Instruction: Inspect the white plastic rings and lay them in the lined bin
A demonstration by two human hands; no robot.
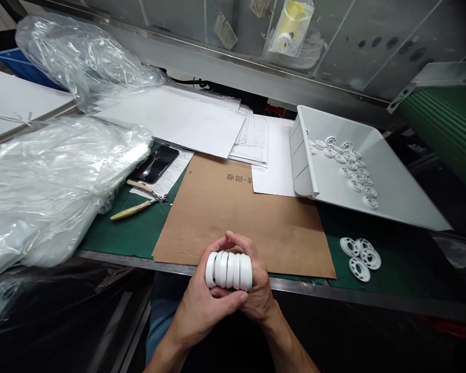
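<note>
Green tabletop [134,238] ahead, left hand [200,303] and right hand [261,295] clasp white rings [230,270] between them (row running crosswise).

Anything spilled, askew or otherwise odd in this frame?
Four white rings lie clustered on the green mat, outside the grey tray where similar ones sit; slightly odd, though perhaps deliberate. The stack of rings in the hands looks roughly aligned.

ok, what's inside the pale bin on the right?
Loose white rings, some overlapping, lie in the pale bin. Its left wall covers part of the interior; what's there can't be seen.
</note>
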